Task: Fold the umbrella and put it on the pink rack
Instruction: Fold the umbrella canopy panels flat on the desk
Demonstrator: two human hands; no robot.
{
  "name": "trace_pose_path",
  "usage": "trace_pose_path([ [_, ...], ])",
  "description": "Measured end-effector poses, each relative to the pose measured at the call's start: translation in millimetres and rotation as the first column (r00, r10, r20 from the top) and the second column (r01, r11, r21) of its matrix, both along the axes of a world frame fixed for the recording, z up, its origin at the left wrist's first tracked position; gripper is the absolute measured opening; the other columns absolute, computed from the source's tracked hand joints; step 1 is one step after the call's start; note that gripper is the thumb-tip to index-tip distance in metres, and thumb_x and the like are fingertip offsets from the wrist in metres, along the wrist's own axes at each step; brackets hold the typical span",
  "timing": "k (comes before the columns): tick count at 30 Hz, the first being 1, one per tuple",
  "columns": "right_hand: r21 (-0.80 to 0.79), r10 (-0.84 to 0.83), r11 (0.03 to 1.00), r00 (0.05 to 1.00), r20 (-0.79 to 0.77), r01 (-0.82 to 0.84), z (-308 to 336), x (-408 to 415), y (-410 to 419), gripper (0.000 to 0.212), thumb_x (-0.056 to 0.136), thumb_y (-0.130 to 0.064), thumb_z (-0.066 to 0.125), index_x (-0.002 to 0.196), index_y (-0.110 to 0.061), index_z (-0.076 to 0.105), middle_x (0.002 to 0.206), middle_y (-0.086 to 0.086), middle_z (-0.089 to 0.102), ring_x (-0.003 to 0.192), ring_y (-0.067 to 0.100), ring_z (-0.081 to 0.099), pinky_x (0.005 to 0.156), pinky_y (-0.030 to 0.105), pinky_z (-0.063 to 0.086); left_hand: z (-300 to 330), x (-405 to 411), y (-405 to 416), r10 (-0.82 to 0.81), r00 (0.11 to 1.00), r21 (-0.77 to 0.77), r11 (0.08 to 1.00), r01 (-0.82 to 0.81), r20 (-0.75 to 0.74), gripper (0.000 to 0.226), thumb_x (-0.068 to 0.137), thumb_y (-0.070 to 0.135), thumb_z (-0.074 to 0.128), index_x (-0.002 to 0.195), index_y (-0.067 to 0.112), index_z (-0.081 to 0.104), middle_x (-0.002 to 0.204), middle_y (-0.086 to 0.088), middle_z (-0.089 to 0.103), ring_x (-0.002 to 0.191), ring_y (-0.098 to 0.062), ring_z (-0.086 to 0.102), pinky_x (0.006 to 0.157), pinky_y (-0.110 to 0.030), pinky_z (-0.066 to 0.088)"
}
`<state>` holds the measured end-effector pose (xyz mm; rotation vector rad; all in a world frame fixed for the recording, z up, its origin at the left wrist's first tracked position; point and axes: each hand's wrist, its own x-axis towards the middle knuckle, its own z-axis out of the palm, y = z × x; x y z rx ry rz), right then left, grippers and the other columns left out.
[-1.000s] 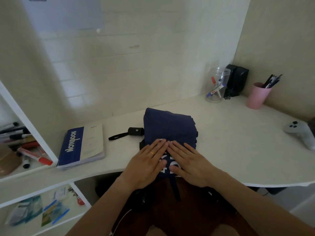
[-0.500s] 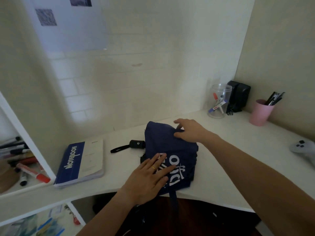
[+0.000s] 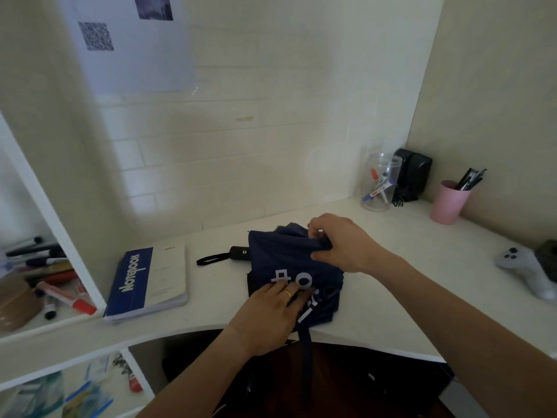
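The white desk (image 3: 422, 267) bears a navy umbrella (image 3: 280, 260) lying collapsed near its front edge, black handle (image 3: 239, 254) pointing left toward a blue notebook (image 3: 144, 282). The right hand (image 3: 340, 245) pinches a fold of canopy at the far side — fingers closed on fabric. The left hand (image 3: 271, 312) presses flat, fingers spread, on the near part — its strap (image 3: 306, 351) dangles off the edge.

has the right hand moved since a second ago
Yes. The right hand left the near edge of the umbrella beside the left hand and went to the far edge, toward the wall, now pinching the fabric there.
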<state>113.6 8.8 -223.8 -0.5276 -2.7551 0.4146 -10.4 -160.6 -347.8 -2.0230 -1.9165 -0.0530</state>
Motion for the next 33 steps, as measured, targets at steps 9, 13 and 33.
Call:
trace_pose_path([
  [9,-0.043,-0.261,0.964,0.909,-0.326,0.261,-46,23,-30,0.088,0.066,-0.036,0.085,0.142,-0.033,0.040,0.153,0.005,0.028,0.136,0.023,0.033,0.105,0.037,0.038,11,10,-13,0.045,0.998,-0.102,0.994,-0.040,0.047,0.056,0.103,0.033,0.040,0.153,0.047,0.018,0.150,-0.016,0.039,0.133,-0.036,0.040,0.104,-0.052,0.044],
  [13,-0.450,-0.619,0.780,0.649,-0.443,0.436,-72,26,-39,0.050,0.076,-0.018,0.082,0.115,-0.019,0.051,0.118,0.006,0.059,0.089,0.018,0.063,0.077,0.035,0.056,12,8,-12,0.034,0.998,-0.089,0.996,-0.030,0.045,0.055,0.105,0.038,0.035,0.154,0.050,0.015,0.150,-0.015,0.038,0.135,-0.036,0.038,0.106,-0.051,0.041],
  [33,-0.924,-0.581,0.294,0.721,-0.377,-0.246,-100,28,-41,0.017,0.095,-0.005,0.062,0.111,-0.001,0.066,0.104,0.016,0.077,0.090,0.030,0.075,0.071,0.032,0.059,10,5,-8,0.186,0.731,-0.006,0.971,-0.241,0.657,0.053,0.087,0.042,0.070,0.127,0.026,0.040,0.125,0.008,0.064,0.108,-0.010,0.061,0.090,-0.025,0.051],
])
